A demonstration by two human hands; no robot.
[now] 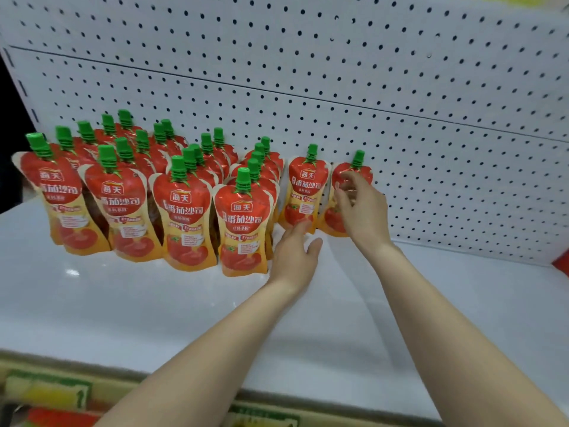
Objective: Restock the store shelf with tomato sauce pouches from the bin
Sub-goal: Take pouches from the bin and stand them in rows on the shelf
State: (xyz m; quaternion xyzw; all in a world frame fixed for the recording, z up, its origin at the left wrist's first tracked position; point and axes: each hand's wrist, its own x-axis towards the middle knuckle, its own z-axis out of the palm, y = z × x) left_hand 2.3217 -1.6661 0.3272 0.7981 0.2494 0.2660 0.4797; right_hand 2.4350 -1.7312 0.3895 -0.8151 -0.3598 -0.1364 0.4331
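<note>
Forearms [215, 349] bare; left hand [295, 257], right hand [361, 208] bare too.

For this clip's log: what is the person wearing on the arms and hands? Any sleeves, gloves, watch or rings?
Nothing worn shows. The left hand and right hand are bare, with no gloves, and no ring shows on the fingers, though they are slightly blurred. The left forearm and right forearm are bare down to the frame's edge, with no sleeve, watch or bracelet.

Shop: pegboard-backed shelf [92, 303] stocked with sauce pouches [243, 223].
</note>
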